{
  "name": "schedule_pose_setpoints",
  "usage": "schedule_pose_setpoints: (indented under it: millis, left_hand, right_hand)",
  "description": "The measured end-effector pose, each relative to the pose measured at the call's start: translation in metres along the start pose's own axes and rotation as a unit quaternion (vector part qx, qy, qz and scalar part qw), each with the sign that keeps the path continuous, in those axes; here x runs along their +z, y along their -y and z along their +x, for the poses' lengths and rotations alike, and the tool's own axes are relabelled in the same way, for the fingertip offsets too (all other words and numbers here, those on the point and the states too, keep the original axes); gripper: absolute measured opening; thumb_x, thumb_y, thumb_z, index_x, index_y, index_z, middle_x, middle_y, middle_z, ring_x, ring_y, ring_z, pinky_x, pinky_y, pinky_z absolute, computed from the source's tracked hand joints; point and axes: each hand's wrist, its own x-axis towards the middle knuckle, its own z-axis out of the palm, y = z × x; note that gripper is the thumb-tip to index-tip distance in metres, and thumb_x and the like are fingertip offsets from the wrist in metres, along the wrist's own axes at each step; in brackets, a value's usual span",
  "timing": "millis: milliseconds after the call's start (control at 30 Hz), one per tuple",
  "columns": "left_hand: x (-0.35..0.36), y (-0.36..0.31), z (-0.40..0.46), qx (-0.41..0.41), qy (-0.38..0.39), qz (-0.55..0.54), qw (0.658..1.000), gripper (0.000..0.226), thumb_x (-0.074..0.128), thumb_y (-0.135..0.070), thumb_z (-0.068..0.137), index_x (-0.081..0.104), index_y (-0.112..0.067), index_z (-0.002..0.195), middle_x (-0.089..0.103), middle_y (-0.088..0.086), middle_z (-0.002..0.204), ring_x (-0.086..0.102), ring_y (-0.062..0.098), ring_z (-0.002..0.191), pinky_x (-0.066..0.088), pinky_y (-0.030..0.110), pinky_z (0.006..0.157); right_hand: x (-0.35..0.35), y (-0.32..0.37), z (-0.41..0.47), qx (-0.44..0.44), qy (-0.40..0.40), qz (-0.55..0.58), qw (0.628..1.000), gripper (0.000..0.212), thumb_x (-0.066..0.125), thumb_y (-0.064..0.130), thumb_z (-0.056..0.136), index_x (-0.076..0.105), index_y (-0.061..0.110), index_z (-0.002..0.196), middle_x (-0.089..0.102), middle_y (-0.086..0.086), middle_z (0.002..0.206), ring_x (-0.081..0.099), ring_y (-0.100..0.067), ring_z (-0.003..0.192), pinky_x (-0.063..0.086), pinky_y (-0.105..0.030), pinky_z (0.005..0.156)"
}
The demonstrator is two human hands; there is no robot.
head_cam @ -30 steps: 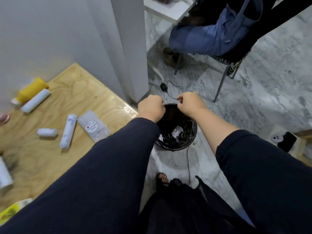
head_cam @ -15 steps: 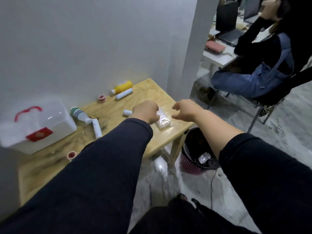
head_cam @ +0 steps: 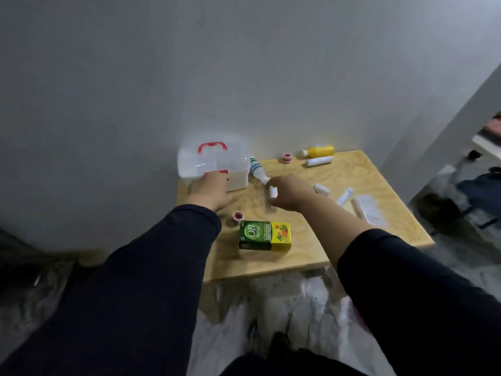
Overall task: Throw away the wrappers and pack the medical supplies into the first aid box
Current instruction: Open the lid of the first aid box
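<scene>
White roll [head_cam: 273, 191] upright, right hand [head_cam: 288, 192] pinching

A plain grey wall [head_cam: 189, 77] fills the far and left of the scene, matte and unmarked; light falls on it dimly and evenly, with a darker band low on the left. A small wooden table [head_cam: 311, 251] of pale plywood stands against that wall, its grain showing; one pale leg [head_cam: 214, 302] shows under the near edge. To the right a white pillar [head_cam: 444, 137] rises at a slant. Beyond it, at the far right edge, part of a white surface [head_cam: 488, 145] and dark blurred shapes appear, too smeared to tell. The floor [head_cam: 298, 321] near the table is grey-white marbled stone.
</scene>
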Motion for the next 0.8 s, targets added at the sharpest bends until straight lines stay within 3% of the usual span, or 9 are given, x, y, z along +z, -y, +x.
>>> schedule_pose_setpoints:
  millis: [133, 233, 300, 633, 800]
  left_hand:
    - [-0.002, 0.035, 0.007, -0.015, -0.034, 0.001, 0.999, 0.053, 0.061, -0.023, 0.087, 0.050, -0.014, 0.138, 0.050, 0.006, 0.140, 0.052, 0.029, 0.126, 0.046, 0.044, 0.103]
    - [0.000, 0.048, 0.019, -0.018, -0.038, 0.018, 0.999, 0.064, 0.060, -0.016, 0.092, 0.034, -0.011, 0.150, 0.028, 0.005, 0.159, 0.023, 0.022, 0.148, 0.027, 0.041, 0.118]
    - [0.002, 0.052, 0.029, -0.018, -0.042, 0.019, 0.999, 0.068, 0.059, -0.015, 0.094, 0.026, -0.011, 0.153, 0.019, 0.004, 0.163, 0.011, 0.019, 0.151, 0.017, 0.040, 0.121]
    - [0.020, 0.076, 0.085, -0.022, -0.097, 0.009, 0.995, 0.073, 0.058, -0.009, 0.095, 0.019, -0.015, 0.155, 0.015, 0.001, 0.164, 0.014, 0.020, 0.151, 0.021, 0.036, 0.120]
    - [0.033, 0.083, 0.086, -0.011, -0.134, 0.022, 0.991, 0.077, 0.059, -0.006, 0.096, 0.013, -0.016, 0.157, 0.010, 0.001, 0.165, 0.009, 0.018, 0.152, 0.007, 0.029, 0.117]
  right_hand:
    - [0.008, 0.028, 0.031, -0.054, -0.032, -0.043, 0.997, 0.059, 0.064, 0.033, 0.084, 0.045, 0.018, 0.139, 0.053, -0.006, 0.140, 0.050, -0.027, 0.127, 0.049, -0.041, 0.098]
    - [0.010, 0.041, 0.055, -0.109, -0.059, -0.057, 0.991, 0.064, 0.062, 0.028, 0.088, 0.037, 0.016, 0.145, 0.040, -0.004, 0.151, 0.035, -0.022, 0.140, 0.035, -0.038, 0.112]
    - [0.013, 0.048, 0.072, -0.134, -0.071, -0.068, 0.986, 0.065, 0.061, 0.030, 0.090, 0.033, 0.015, 0.147, 0.034, -0.004, 0.155, 0.028, -0.021, 0.144, 0.027, -0.037, 0.117]
    - [0.043, 0.058, 0.138, -0.219, -0.106, -0.164, 0.956, 0.077, 0.053, 0.037, 0.094, 0.010, 0.013, 0.153, 0.011, -0.005, 0.162, 0.009, -0.023, 0.150, 0.011, -0.040, 0.121]
    - [0.069, 0.058, 0.147, -0.194, -0.157, -0.211, 0.945, 0.082, 0.064, 0.027, 0.089, 0.015, 0.012, 0.152, 0.021, -0.008, 0.160, 0.019, -0.027, 0.148, 0.013, -0.042, 0.119]
